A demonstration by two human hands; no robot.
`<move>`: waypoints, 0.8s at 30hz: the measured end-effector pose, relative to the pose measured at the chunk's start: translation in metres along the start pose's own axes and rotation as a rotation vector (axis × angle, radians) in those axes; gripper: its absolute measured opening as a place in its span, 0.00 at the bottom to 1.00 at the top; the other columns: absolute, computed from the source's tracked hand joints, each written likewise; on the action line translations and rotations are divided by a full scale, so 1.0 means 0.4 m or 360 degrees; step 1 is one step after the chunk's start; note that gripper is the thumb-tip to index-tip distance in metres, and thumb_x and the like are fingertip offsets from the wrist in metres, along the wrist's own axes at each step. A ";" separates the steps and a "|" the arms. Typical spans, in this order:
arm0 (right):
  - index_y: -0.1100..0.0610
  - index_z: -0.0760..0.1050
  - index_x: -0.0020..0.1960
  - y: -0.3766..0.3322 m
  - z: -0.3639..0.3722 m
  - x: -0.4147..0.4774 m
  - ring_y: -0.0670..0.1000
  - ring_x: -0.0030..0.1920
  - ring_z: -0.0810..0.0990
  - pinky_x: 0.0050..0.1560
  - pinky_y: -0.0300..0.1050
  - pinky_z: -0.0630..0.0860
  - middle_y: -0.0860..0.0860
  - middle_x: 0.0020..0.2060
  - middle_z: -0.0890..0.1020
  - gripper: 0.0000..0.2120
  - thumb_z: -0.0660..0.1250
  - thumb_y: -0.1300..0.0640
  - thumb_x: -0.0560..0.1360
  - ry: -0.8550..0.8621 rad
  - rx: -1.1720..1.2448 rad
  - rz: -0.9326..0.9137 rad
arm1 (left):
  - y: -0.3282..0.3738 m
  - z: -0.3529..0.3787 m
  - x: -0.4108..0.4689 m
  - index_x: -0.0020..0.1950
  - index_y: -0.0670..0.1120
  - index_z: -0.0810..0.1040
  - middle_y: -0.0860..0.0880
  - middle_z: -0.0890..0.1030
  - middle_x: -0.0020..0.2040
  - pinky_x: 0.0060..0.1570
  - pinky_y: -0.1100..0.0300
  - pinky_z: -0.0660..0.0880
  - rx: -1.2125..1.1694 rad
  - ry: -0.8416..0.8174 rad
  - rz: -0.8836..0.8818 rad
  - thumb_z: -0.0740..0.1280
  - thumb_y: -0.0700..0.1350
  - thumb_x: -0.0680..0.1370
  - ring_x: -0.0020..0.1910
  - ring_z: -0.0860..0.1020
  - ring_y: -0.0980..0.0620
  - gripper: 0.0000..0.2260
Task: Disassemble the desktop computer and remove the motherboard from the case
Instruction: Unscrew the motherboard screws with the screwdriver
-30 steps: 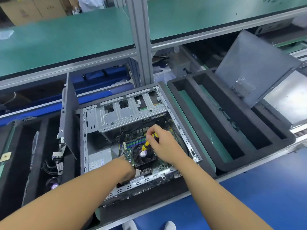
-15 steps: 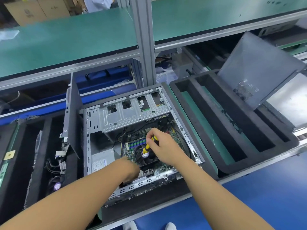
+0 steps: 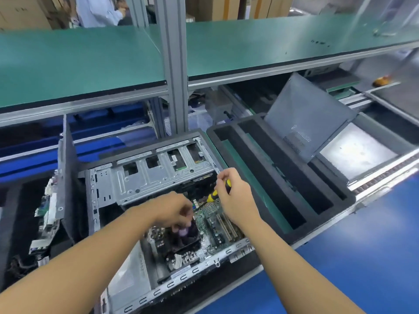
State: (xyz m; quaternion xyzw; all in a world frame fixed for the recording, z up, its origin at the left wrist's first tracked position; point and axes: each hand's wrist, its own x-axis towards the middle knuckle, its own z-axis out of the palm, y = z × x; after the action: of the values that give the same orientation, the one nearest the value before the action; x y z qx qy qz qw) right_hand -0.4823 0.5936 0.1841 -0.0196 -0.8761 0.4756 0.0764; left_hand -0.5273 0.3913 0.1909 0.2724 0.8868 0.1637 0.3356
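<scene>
An open grey computer case [image 3: 149, 175] lies on its side in a black foam tray. The green motherboard [image 3: 215, 225] sits inside it, carrying a black CPU cooler fan [image 3: 186, 236]. My left hand [image 3: 174, 209] reaches into the case, and its curled fingers touch the top of the fan; what they hold is blurred. My right hand [image 3: 235, 198] grips a yellow and black screwdriver [image 3: 217, 192], with the tip pointing down at the board near the drive cage. The screwdriver's tip is hidden.
A second black foam tray [image 3: 278, 177] with long slots lies to the right, and a grey side panel [image 3: 306, 118] leans in it. At left another tray holds a circuit board [image 3: 47, 214]. A metal post [image 3: 174, 64] and a green shelf stand behind.
My left hand has risen from low in the case onto the cooler fan. My right hand moved the screwdriver off the fan, up and right. The camera came closer.
</scene>
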 end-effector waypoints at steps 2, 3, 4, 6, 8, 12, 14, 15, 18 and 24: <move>0.49 0.69 0.50 -0.009 -0.042 0.010 0.50 0.32 0.75 0.36 0.49 0.72 0.49 0.35 0.79 0.02 0.60 0.54 0.82 0.0139 -0.0051 -0.0041 | 0.031 -0.025 0.048 0.41 0.53 0.78 0.61 0.81 0.32 0.36 0.68 0.70 -0.0059 0.0233 0.0121 0.73 0.48 0.76 0.32 0.79 0.65 0.06; 0.50 0.70 0.50 -0.012 -0.064 0.015 0.49 0.33 0.75 0.37 0.49 0.73 0.49 0.36 0.78 0.02 0.61 0.54 0.82 0.0215 -0.0057 -0.0045 | 0.052 -0.032 0.073 0.41 0.52 0.78 0.60 0.81 0.32 0.35 0.68 0.69 -0.0078 0.0390 0.0158 0.73 0.48 0.76 0.32 0.79 0.64 0.06; 0.52 0.71 0.50 -0.011 -0.085 0.018 0.48 0.34 0.76 0.37 0.47 0.73 0.49 0.36 0.78 0.03 0.61 0.55 0.82 0.0286 -0.0049 -0.0042 | 0.074 -0.036 0.096 0.41 0.52 0.78 0.59 0.81 0.33 0.35 0.69 0.68 -0.0082 0.0553 0.0181 0.72 0.48 0.76 0.33 0.79 0.61 0.06; 0.54 0.73 0.48 0.000 -0.129 0.022 0.45 0.34 0.74 0.35 0.40 0.69 0.46 0.35 0.77 0.05 0.62 0.55 0.82 0.0413 -0.0068 -0.0040 | 0.122 -0.038 0.140 0.42 0.50 0.78 0.56 0.80 0.35 0.35 0.68 0.68 -0.0120 0.0804 0.0226 0.71 0.47 0.77 0.35 0.77 0.58 0.06; 0.54 0.74 0.45 0.019 -0.173 0.025 0.45 0.32 0.71 0.33 0.38 0.65 0.45 0.31 0.74 0.07 0.64 0.53 0.81 0.0495 -0.0095 0.0004 | 0.169 -0.032 0.185 0.43 0.49 0.78 0.55 0.80 0.35 0.39 0.60 0.73 -0.0205 0.0865 0.0267 0.71 0.47 0.78 0.36 0.78 0.56 0.06; 0.49 0.74 0.41 0.086 -0.259 0.040 0.49 0.33 0.75 0.34 0.44 0.72 0.47 0.32 0.78 0.09 0.71 0.49 0.76 0.0619 -0.0015 0.0145 | 0.250 -0.023 0.289 0.43 0.52 0.78 0.54 0.81 0.36 0.41 0.56 0.76 -0.0226 0.0868 0.0275 0.71 0.49 0.77 0.38 0.79 0.53 0.05; 0.49 0.73 0.41 0.129 -0.301 0.051 0.48 0.36 0.77 0.35 0.39 0.72 0.45 0.35 0.79 0.10 0.74 0.49 0.74 0.0647 -0.0035 0.0213 | 0.286 -0.018 0.347 0.42 0.53 0.77 0.55 0.81 0.37 0.42 0.55 0.77 -0.0209 0.0845 0.0242 0.71 0.50 0.77 0.39 0.79 0.53 0.06; 0.49 0.73 0.41 0.154 -0.322 0.058 0.47 0.37 0.77 0.35 0.37 0.72 0.45 0.36 0.79 0.10 0.74 0.49 0.73 0.0628 -0.0057 0.0262 | 0.305 -0.013 0.379 0.41 0.52 0.77 0.54 0.81 0.38 0.43 0.54 0.77 -0.0198 0.0800 0.0223 0.71 0.49 0.77 0.39 0.79 0.52 0.06; 0.51 0.71 0.41 0.240 -0.377 0.082 0.44 0.40 0.74 0.37 0.37 0.69 0.46 0.40 0.77 0.11 0.73 0.51 0.74 0.0491 -0.0107 0.0413 | 0.360 0.016 0.477 0.41 0.51 0.76 0.51 0.82 0.41 0.46 0.52 0.78 -0.0128 0.0654 0.0121 0.70 0.48 0.77 0.43 0.79 0.47 0.06; 0.52 0.69 0.42 0.398 -0.458 0.109 0.43 0.39 0.73 0.34 0.36 0.65 0.46 0.42 0.76 0.09 0.68 0.54 0.77 0.0387 -0.0198 0.0640 | 0.397 0.105 0.655 0.39 0.48 0.76 0.52 0.83 0.38 0.39 0.58 0.77 -0.0239 0.0563 -0.0161 0.68 0.42 0.77 0.38 0.81 0.50 0.07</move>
State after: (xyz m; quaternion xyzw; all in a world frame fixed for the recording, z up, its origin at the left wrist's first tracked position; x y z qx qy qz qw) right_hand -0.5033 0.8374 0.1542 -0.2554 -0.8665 0.4206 0.0836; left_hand -0.6034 0.6777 0.1032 0.1687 0.9297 0.2578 0.2018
